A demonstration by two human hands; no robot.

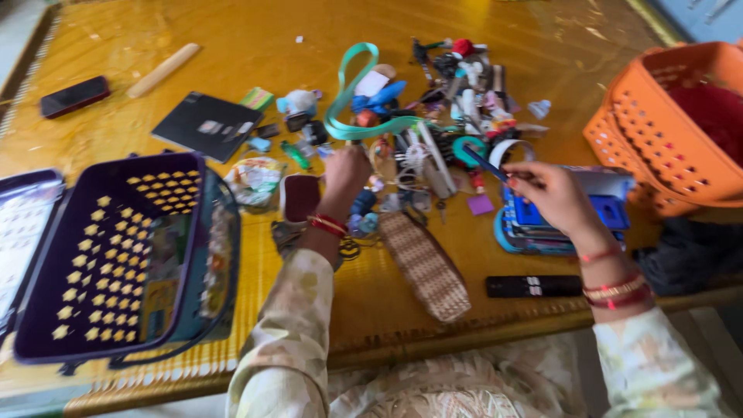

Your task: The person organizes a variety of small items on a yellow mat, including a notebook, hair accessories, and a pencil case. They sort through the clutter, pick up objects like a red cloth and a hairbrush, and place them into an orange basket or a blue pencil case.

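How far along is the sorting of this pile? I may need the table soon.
Early, it seems. Done: the purple basket holds a few items. In hand: the left hand reaches into the clutter pile; the right hand holds a dark pen-like stick. Left: most of the pile, and the orange basket.

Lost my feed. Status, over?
Left hand reaching into small-item clutter by teal ribbon. Right hand pinching slim blue pen. Nothing blocking.

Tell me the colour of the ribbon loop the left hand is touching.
The ribbon loop by the left hand is teal green, seen in the head view.
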